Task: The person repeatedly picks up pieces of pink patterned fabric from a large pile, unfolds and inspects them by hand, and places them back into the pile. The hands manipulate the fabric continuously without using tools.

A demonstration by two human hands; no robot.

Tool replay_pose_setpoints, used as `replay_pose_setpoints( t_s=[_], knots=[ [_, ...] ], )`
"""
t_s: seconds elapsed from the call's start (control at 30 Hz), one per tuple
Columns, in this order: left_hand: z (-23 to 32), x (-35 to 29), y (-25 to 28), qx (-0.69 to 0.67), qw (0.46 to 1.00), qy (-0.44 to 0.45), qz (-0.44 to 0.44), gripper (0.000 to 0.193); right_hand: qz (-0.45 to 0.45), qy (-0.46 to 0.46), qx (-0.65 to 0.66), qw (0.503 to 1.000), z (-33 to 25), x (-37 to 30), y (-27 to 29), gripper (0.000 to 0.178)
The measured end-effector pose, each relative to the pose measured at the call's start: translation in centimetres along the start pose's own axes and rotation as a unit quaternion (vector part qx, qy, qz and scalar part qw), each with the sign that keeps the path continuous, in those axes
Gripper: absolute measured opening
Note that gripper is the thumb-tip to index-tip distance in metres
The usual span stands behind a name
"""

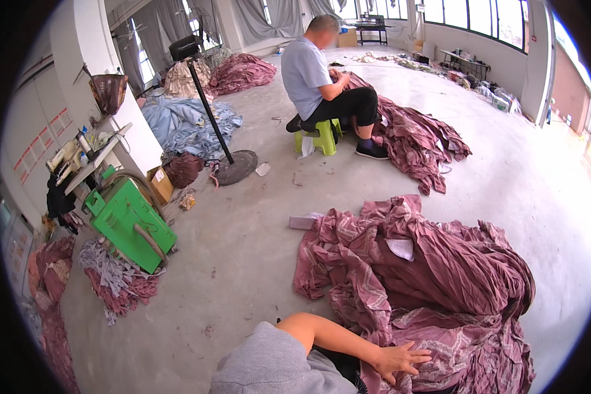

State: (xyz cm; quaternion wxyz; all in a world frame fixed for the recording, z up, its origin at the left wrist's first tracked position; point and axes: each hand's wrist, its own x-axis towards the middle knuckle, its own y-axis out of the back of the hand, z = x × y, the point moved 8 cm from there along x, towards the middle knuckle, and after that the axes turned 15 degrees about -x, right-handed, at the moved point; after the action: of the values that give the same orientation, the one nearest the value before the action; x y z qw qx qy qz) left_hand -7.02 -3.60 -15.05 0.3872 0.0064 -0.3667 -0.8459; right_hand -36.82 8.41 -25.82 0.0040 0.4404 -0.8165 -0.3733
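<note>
One hand in view, near centre: fingers spread flat on the maroon patterned fabric heap, its grip open, clasping nothing. Heap lies on the concrete floor, near right. Other hand not visible. Far off, a seated person handles similar cloth.

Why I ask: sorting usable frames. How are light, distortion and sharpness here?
Head view: even daylight from windows, no harsh glare; fisheye bends the edges, black rim around; maroon fabric pile and the hand on it look sharp.

Small brown cardboard box beside green machine; white tag on maroon fabric
</note>
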Motion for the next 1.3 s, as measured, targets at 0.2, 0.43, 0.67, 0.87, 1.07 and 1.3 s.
replay_pose_setpoints(
  t_s=[0.2, 0.43, 0.67, 0.87, 1.07, 1.3],
  knots=[
    [0.1, 0.1, -0.5, 0.027, 0.999, -0.017, 0.003, 0.069, -0.013, 0.003, 0.018, 1.000, -3.2, 0.3, -1.3, 0.033],
    [4.1, 0.1, 3.1, 0.100, 0.988, -0.105, 0.055, 0.053, -0.025, -0.001, 0.029, 0.999, -4.0, 0.7, -1.9, 0.030],
    [1.0, 0.1, 0.2, 0.065, 0.991, -0.101, 0.064, 0.060, -0.033, -0.008, 0.036, 0.999, -4.5, 1.0, -2.5, 0.026],
    [1.0, 0.2, 0.4, 0.049, 0.992, -0.098, 0.069, 0.057, -0.038, -0.013, 0.044, 0.998, -4.8, 1.1, -2.9, 0.023],
    [0.6, 0.5, 0.1, 0.053, 0.991, -0.097, 0.068, 0.058, -0.036, -0.023, 0.052, 0.998, -5.1, 1.5, -2.9, 0.020],
    [1.1, 0.4, -0.3, 0.061, 0.993, -0.086, 0.057, 0.060, -0.047, -0.036, 0.072, 0.996, -4.8, 1.5, -3.0, 0.018]
  ],
)
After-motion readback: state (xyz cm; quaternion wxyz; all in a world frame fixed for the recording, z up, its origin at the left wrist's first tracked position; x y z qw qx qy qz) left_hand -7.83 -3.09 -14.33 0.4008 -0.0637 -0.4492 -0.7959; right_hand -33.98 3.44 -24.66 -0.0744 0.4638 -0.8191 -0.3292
